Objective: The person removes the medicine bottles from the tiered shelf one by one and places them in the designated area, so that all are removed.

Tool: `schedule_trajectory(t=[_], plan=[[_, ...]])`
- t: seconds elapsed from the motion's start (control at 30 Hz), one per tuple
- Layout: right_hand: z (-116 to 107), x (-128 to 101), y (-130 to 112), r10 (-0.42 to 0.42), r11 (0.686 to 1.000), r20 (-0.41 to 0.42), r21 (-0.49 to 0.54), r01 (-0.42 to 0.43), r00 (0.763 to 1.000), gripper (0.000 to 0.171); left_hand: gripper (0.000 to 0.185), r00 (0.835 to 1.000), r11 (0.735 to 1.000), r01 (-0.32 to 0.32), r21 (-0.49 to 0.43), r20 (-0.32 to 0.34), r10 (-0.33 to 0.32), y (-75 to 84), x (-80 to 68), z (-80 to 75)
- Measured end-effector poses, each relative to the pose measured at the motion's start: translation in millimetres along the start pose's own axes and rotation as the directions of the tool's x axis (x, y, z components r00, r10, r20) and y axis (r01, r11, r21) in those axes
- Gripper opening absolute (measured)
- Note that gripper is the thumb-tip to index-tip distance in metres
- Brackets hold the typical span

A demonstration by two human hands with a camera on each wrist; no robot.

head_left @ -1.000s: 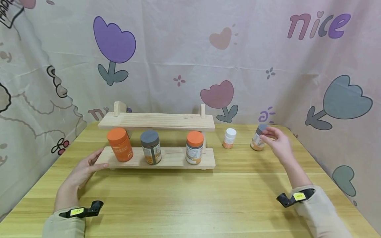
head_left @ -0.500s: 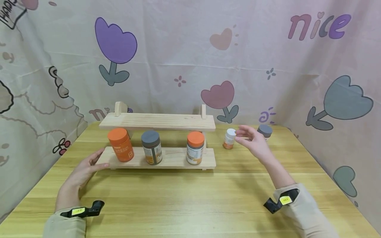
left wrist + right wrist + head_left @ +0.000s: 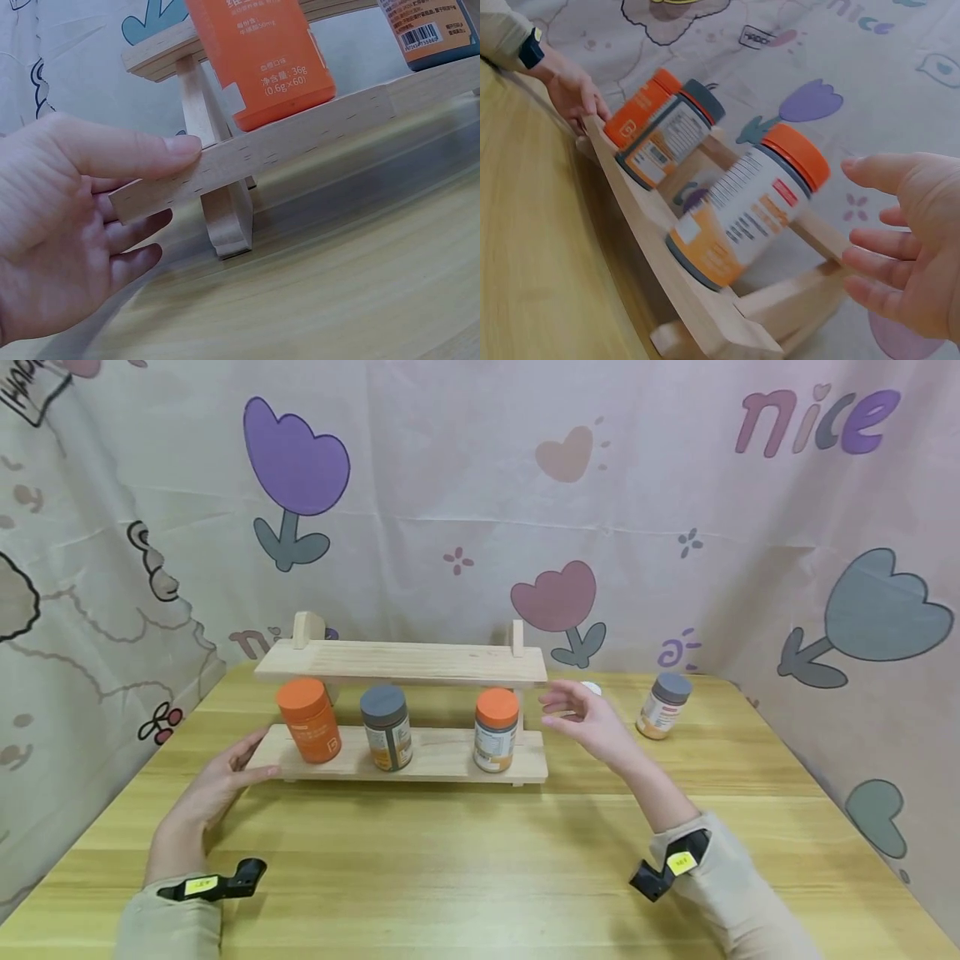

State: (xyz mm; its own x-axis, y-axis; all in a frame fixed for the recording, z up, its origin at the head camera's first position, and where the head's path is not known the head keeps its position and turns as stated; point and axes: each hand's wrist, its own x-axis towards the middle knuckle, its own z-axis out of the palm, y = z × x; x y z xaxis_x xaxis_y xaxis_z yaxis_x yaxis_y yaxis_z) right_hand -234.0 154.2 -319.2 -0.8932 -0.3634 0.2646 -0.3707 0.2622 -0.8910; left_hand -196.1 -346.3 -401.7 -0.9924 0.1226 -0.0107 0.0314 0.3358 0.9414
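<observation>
A two-tier wooden shelf [image 3: 420, 758] stands on the table. Its lower board carries an orange bottle [image 3: 309, 720], a grey-lid jar [image 3: 386, 727] and an orange-lid jar [image 3: 496, 730]. My left hand [image 3: 251, 760] rests against the lower board's left end, thumb [image 3: 142, 154] straight along its edge [image 3: 247, 154] and fingers loose below. My right hand [image 3: 577, 714] hovers empty by the shelf's right end, fingers spread. In the right wrist view that hand [image 3: 907, 255] is apart from the orange-lid jar [image 3: 742, 217]. It mostly hides a white-lid bottle [image 3: 592, 688].
A small grey-lid bottle [image 3: 663, 705] stands alone at the back right of the wooden table [image 3: 480, 860]. The shelf's upper board [image 3: 401, 662] is bare. Printed cloth [image 3: 480, 485] hangs close behind and along both sides of the table.
My right hand has moved left, from the grey-lid bottle past the white-lid bottle to the shelf's right end, holding nothing. The left hand has stayed at the shelf.
</observation>
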Motion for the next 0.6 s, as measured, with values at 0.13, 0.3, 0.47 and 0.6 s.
schedule_trajectory(t=[0.13, 0.3, 0.47, 0.6], plan=[[8.9, 3.7, -1.1, 0.004, 1.0, 0.061, -0.023, -0.002, 0.998, 0.061, 0.082, 1.0, 1.0, 0.0, 0.012, 0.0, 0.0, 1.2, -0.5, -0.4], [20.9, 8.0, -3.3, -0.013, 1.0, 0.117, -0.01, 0.015, 0.993, 0.063, 0.083, 1.0, 1.0, -0.002, 0.008, -0.005, 0.002, 2.7, -0.5, -0.7], [33.2, 11.5, -1.3, -0.035, 0.999, 0.125, 0.01, 0.034, 0.992, 0.062, 0.083, 1.0, 1.0, 0.0, 0.004, -0.016, 0.0, 2.8, -1.1, -0.4], [41.1, 13.6, 0.7, -0.036, 0.999, 0.103, -0.001, 0.036, 0.994, 0.064, 0.084, 1.0, 1.0, 0.01, -0.005, -0.016, -0.01, 3.1, -1.7, 0.5]])
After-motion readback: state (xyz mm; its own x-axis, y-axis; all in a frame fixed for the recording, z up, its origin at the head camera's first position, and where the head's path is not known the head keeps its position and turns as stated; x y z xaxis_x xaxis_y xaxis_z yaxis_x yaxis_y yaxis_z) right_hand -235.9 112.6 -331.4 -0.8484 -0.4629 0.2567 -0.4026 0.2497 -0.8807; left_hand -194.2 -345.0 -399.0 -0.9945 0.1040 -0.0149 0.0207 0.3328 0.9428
